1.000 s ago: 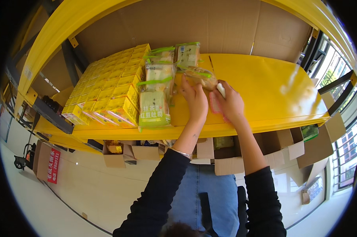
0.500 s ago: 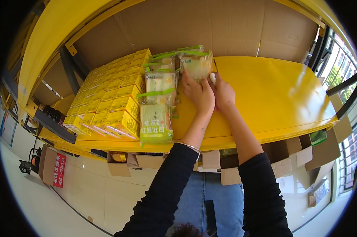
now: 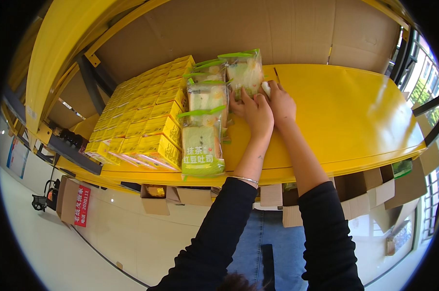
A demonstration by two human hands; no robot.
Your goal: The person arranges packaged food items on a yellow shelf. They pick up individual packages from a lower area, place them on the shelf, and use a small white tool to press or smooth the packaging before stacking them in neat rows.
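Left hand touching bread pack low down; right hand just beside.

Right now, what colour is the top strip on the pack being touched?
The strip is green; head view shows it.

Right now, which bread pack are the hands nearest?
The rightmost bread pack showing: left hand and right hand are by its lower end. Other visible packs form the column to its left.

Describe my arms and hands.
The left hand and right hand wear no gloves. Wrinkled black sleeves stop short of the wrists. A thin, pale bracelet sits at the left cuff; a small dark mark shows farther toward the hand. Something white by the right hand is unclear.
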